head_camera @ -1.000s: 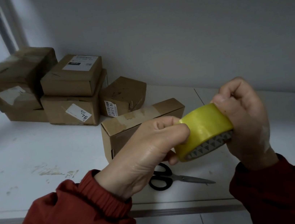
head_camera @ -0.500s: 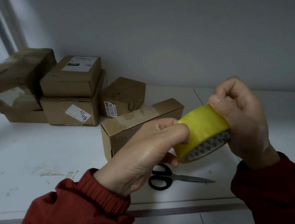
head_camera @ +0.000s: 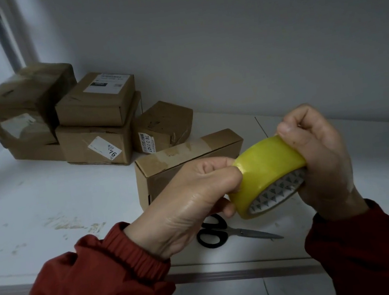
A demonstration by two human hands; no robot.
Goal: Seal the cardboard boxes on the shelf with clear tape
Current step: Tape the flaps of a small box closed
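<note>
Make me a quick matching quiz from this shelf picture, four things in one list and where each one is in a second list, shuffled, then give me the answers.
Things
1. tape roll
2. scissors
3. long box
4. box with the 76 sticker

Places
A. lying flat on the shelf near its front edge
B. at the bottom of a stack, with a labelled box on top
C. held between the left hand and right hand
D. alone on the shelf, just behind the hands

Pairs: 1-C, 2-A, 3-D, 4-B

A scuffed white shelf surface (head_camera: 47,208) meets a plain grey wall (head_camera: 223,43), seemingly dim-lit.
</note>
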